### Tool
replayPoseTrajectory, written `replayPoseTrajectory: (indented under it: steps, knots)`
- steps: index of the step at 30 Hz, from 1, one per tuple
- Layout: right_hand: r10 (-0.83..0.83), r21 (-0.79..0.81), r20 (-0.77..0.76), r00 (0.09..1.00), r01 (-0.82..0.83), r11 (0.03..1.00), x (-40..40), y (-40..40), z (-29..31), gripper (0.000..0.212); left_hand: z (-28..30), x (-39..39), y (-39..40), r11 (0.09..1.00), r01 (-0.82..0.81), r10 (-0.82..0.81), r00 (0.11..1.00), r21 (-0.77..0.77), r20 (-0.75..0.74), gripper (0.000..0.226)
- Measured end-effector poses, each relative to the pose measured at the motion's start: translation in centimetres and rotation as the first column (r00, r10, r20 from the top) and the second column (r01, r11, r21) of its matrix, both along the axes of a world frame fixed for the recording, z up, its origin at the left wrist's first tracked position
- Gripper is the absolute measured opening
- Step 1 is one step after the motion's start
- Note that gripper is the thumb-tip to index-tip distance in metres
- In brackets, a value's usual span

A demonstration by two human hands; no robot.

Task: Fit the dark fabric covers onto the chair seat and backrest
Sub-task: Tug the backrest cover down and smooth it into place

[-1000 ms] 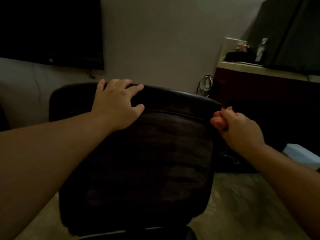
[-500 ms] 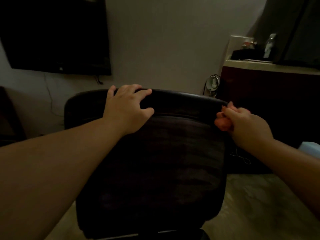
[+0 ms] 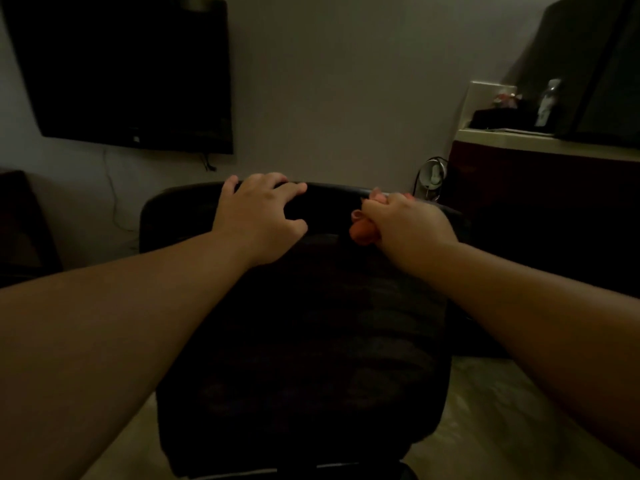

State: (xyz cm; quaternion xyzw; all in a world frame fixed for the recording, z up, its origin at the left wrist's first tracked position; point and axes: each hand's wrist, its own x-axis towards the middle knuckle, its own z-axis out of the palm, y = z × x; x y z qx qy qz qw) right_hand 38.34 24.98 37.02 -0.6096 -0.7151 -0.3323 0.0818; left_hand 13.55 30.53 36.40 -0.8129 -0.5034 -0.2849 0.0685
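Note:
A dark chair backrest (image 3: 304,341) fills the middle of the head view, seen from behind. A dark fabric cover (image 3: 329,206) lies over its top rim; in the dim light I cannot tell how far down it reaches. My left hand (image 3: 258,216) rests on the rim left of centre, fingers spread over the top and thumb on the near face. My right hand (image 3: 398,223) is a tight fist right of centre, pinching the dark fabric just below the rim. The chair seat is hidden behind the backrest.
A wall-mounted black screen (image 3: 131,71) hangs at upper left, with cables below it. A dark cabinet with a pale counter (image 3: 547,143) stands at right, carrying a bottle and small items. A small round device (image 3: 433,174) sits by the wall. Pale floor (image 3: 485,427) lies beside the chair.
My right hand has slid left from the backrest's right corner toward the middle of the rim, still fisted. My left hand stays on the rim. The view has shifted a little.

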Motion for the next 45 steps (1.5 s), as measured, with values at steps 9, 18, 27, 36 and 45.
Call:
replayPoseTrajectory:
  steps: [9, 18, 27, 36, 45]
  knots:
    - [-0.183, -0.033, -0.177, 0.967, 0.179, 0.983, 6.2, -4.5, -0.9, 0.048, 0.5, 0.0, 0.3, 0.999, 0.051, -0.052, 0.998, -0.018, -0.042, 0.073]
    - [-0.072, -0.037, -0.082, 0.994, 0.069, 0.997, -0.8, -2.3, 1.2, 0.014, 2.7, -2.0, 0.3, 0.972, 0.128, -0.136, 0.99, -0.196, -0.031, 0.07]
    - [-0.07, -0.044, -0.043, 0.997, 0.068, 0.997, -0.6, -3.1, 1.4, 0.022, 2.2, -10.2, -1.3, 0.97, -0.059, 0.065, 0.998, -0.236, 0.017, 0.087]
    - [0.026, -0.02, -0.116, 0.993, -0.028, 0.999, -7.8, -0.9, 0.9, 0.028, -1.5, -13.0, 0.3, 0.976, 0.034, 0.028, 0.96, -0.216, 0.277, 0.075]
    - [0.066, -0.006, -0.128, 0.99, -0.067, 0.998, -4.8, -0.9, 0.7, 0.039, -2.4, -14.4, 0.0, 0.972, 0.12, -0.042, 0.934, -0.202, 0.354, 0.081]
